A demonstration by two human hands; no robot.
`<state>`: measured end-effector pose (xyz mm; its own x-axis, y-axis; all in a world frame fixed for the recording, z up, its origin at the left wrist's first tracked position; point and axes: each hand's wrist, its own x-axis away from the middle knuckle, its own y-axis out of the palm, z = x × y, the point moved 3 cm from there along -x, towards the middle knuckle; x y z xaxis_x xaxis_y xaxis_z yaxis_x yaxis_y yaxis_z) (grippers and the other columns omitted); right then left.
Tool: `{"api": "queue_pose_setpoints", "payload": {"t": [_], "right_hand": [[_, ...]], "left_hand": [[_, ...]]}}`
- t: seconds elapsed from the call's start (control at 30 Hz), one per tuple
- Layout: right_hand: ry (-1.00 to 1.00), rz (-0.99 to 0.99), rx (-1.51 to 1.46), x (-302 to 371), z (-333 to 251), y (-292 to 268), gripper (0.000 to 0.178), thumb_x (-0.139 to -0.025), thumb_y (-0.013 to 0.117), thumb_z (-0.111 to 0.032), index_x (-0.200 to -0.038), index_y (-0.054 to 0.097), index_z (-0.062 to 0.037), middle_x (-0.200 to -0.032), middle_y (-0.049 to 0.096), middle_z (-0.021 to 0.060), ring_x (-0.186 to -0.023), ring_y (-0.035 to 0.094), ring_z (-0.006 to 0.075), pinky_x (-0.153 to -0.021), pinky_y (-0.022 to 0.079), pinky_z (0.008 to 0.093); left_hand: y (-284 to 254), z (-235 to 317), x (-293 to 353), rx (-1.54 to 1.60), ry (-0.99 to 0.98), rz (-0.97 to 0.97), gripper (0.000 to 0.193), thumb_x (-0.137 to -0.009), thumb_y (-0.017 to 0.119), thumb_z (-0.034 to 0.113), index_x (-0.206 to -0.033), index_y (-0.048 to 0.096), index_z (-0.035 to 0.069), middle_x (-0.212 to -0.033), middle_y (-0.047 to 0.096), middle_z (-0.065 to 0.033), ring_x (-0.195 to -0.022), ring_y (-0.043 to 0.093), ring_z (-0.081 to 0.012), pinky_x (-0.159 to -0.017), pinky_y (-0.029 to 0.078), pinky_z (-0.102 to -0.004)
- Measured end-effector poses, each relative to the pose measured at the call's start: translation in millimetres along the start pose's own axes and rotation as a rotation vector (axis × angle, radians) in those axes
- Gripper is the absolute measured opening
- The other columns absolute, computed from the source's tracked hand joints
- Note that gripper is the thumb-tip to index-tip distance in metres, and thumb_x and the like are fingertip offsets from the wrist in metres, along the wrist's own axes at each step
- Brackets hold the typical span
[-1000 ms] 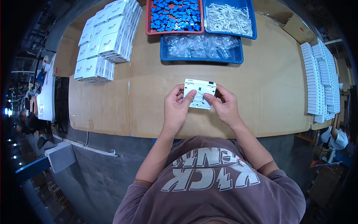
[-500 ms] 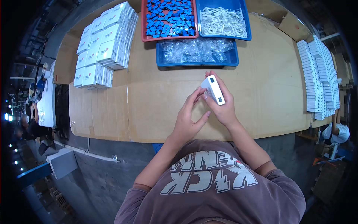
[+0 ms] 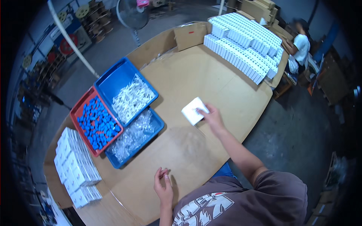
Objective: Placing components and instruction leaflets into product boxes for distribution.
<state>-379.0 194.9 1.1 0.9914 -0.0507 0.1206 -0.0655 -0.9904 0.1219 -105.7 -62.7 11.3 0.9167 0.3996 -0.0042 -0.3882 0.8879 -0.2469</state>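
Note:
Out over the middle of the cardboard-covered table (image 3: pixel 177 79), my right hand (image 3: pixel 213 119) grips a flat white box (image 3: pixel 195 110) by its near edge, thumb on top. The box's broad face is turned up. My left hand (image 3: pixel 163 186) hovers near the front of the table, fingers loosely bent and apart, with nothing in it. Closest to it is a blue tray (image 3: pixel 161 126) of clear plastic packets (image 3: pixel 132 135).
Left stand a red tray (image 3: pixel 89 145) of small blue parts, a blue tray (image 3: pixel 113 77) of white parts, and stacked white boxes (image 3: pixel 73 165). Rows of white boxes (image 3: pixel 245 47) fill the far right corner. Another person (image 3: pixel 300 47) is beyond them. A fan (image 3: pixel 132 15) stands behind.
My view has swung to the right. My right hand has carried the white box away from my left hand, out toward the right. The left hand has come off the box and dropped back.

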Motion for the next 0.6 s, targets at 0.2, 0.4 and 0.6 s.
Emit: {"api": "queue_pose_setpoints", "payload": {"t": [0.2,0.4,0.6], "right_hand": [[-0.226,0.384,-0.347,-116,-32,-167,0.044,-0.096,0.059,-0.002,-0.139,0.052,0.0058,-0.122,0.066,0.0183,-0.106,0.072,0.0277,-0.083,0.065,0.0407],[-0.452,0.770,-0.191,-213,-120,-294,0.056,-0.089,0.075,0.000,-0.137,0.046,-0.0022,-0.113,0.067,0.0209,-0.091,0.073,0.0266,-0.070,0.067,0.0378],[-0.381,0.830,-0.026,-308,-149,-390,0.057,-0.088,0.075,-0.008,-0.138,0.051,0.0025,-0.114,0.068,0.0217,-0.087,0.076,0.0297,-0.074,0.069,0.0383]], "left_hand": [[34,-27,-5,-0.008,0.065,-0.026,0.027,-0.102,0.054,-0.003,-0.129,0.061,-0.005,-0.118,0.069,-0.0157,-0.110,0.070,-0.0243,-0.100,0.053,-0.0363],[33,-44,-3,-0.081,0.187,0.134,0.020,-0.102,0.051,-0.004,-0.121,0.057,-0.006,-0.124,0.054,-0.0174,-0.111,0.064,-0.0283,-0.099,0.059,-0.0414],[42,-29,-6,-0.193,0.218,0.127,0.019,-0.101,0.050,-0.003,-0.119,0.056,-0.005,-0.124,0.054,-0.0176,-0.112,0.061,-0.0281,-0.100,0.056,-0.0410]]}}
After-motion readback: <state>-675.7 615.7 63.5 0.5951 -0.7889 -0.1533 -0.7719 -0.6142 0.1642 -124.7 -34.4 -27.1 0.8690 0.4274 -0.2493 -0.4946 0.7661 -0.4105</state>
